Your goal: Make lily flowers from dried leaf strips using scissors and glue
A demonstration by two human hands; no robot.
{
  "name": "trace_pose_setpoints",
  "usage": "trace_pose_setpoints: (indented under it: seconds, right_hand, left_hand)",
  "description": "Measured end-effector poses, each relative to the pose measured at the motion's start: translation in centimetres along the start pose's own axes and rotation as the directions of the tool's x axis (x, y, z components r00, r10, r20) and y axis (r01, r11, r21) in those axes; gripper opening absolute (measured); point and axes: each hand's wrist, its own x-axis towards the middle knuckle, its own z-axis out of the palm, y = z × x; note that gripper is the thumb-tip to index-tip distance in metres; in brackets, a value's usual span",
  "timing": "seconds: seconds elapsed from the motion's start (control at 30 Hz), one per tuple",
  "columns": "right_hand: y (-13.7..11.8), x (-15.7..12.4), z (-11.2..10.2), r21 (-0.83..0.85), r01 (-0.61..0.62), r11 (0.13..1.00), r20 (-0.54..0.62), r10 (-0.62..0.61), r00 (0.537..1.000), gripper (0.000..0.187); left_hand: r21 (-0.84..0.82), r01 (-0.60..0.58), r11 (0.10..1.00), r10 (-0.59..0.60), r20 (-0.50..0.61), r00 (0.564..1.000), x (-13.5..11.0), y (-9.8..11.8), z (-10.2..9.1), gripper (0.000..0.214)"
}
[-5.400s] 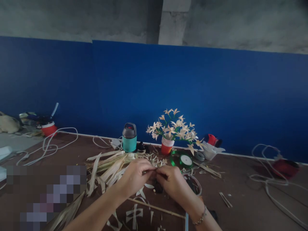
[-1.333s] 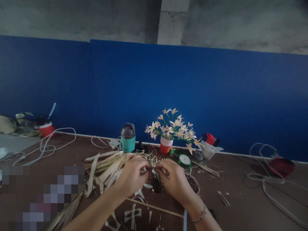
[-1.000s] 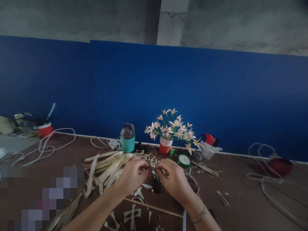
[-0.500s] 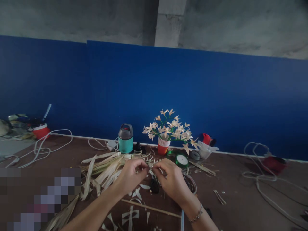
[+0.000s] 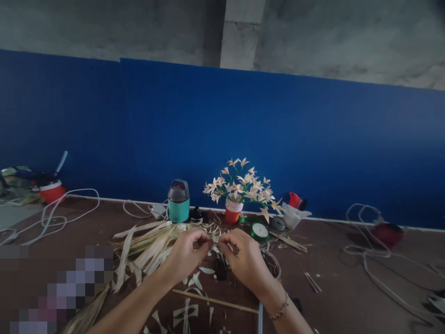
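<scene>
My left hand [image 5: 188,254] and my right hand [image 5: 244,256] meet above the middle of the table, thumbs and fingertips pinched close together. Something small and pale seems to be between the fingertips, but I cannot make it out. Dried husk strips [image 5: 153,253] lie in a heap beside my left hand. Under and in front of the hands are cut husk pieces [image 5: 195,280] and a thin stick [image 5: 215,300]. Just beyond my right hand sits a green ribbon spool [image 5: 260,231]. Behind the hands, pale husk flowers [image 5: 246,185] on green stems stand in a red-and-white paper cup [image 5: 233,214].
A teal and grey jar-shaped device [image 5: 179,206] stands at the back, left of the flowers. White cables [image 5: 52,218] loop at the left, more at the right near a red container [image 5: 387,235]. A white plastic bag [image 5: 295,216] sits back right. A blue panel [image 5: 208,125] closes the rear.
The view has turned slightly to the right, so the scene sits a little further left. Both hands keep their pinch, with the fingertips a touch closer together.
</scene>
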Motion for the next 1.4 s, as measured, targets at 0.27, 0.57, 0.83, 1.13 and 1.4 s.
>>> trace_pose_setpoints:
  seconds: [0.27,0.57,0.83,1.13,1.4]
  right_hand:
    - [-0.1,0.1,0.3,0.131,-0.116,0.985,-0.029,0.120,0.992,0.010]
    - [-0.3,0.1,2.4,0.661,-0.489,0.569,0.345,0.349,0.872,0.024]
    - [0.9,0.4,0.9,0.590,-0.514,0.623,0.400,0.327,0.856,0.015]
    - [0.2,0.4,0.1,0.461,-0.199,0.865,0.142,0.150,0.978,0.013]
    - [0.3,0.6,0.2,0.430,-0.176,0.886,0.060,0.166,0.984,0.014]
  left_hand:
    - [-0.038,-0.054,0.998,0.053,-0.017,0.998,0.3,-0.8,0.0,0.014]
    - [-0.665,0.157,0.730,-0.200,0.011,0.980,-0.6,-0.9,2.0,0.015]
    - [-0.755,0.218,0.619,-0.200,0.116,0.973,-0.6,-0.5,1.7,0.018]
    - [-0.716,0.473,0.513,-0.329,0.345,0.879,-0.4,-1.1,1.9,0.033]
    - [-0.602,0.373,0.707,-0.242,0.290,0.926,-0.5,-0.1,1.6,0.029]
